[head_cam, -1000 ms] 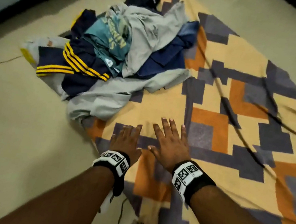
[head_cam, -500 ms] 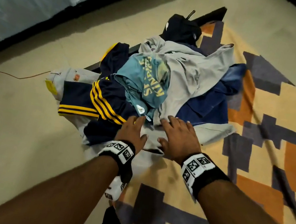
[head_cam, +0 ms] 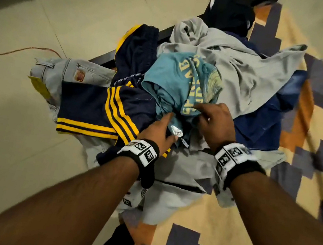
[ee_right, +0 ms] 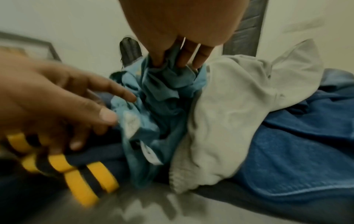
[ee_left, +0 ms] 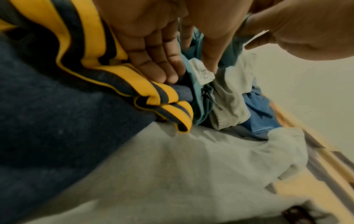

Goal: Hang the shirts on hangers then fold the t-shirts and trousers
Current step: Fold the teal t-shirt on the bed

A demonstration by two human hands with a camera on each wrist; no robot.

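Teal t-shirt [head_cam: 175,82] atop the heap, bunched in right hand [head_cam: 214,126], left hand [head_cam: 159,130] flat-fingered beside it on navy striped garment [head_cam: 103,109]; nothing hung or folded yet.

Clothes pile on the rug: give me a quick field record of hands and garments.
right hand: pinches the teal printed t-shirt
left hand: fingers straight, touching the teal shirt's edge beside its white label
left of it: navy garment with yellow stripes
right of it: pale grey top, blue denim
surface: patterned orange rug
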